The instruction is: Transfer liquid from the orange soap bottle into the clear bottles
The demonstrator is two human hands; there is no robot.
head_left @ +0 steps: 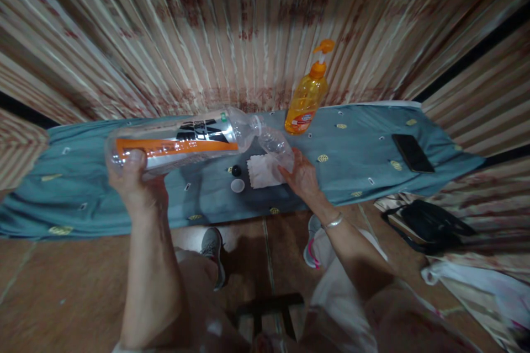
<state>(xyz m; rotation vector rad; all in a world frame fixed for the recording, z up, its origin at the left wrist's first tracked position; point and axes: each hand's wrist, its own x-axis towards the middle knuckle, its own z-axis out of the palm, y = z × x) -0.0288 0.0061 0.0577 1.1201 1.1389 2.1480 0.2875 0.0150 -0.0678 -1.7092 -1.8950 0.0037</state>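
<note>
I see my left hand (131, 172) clamped on the big bottle (174, 140), tipped mouth to mouth with the small bottle (276, 146) gripped by my right hand (301, 175) above the table (356, 160) — both caps (237, 178) off, little visibly transferred.

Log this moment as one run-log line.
left hand: holds large bottle tipped | right hand: holds small bottle | mouths meet | caps, cloth on table

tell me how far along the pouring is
Done: both caps are off, a black cap and a white cap lying on the cloth. In hand: the left hand tips the big bottle mouth to mouth with the small bottle held by the right hand. Left: recapping; fill levels are unclear.
</note>
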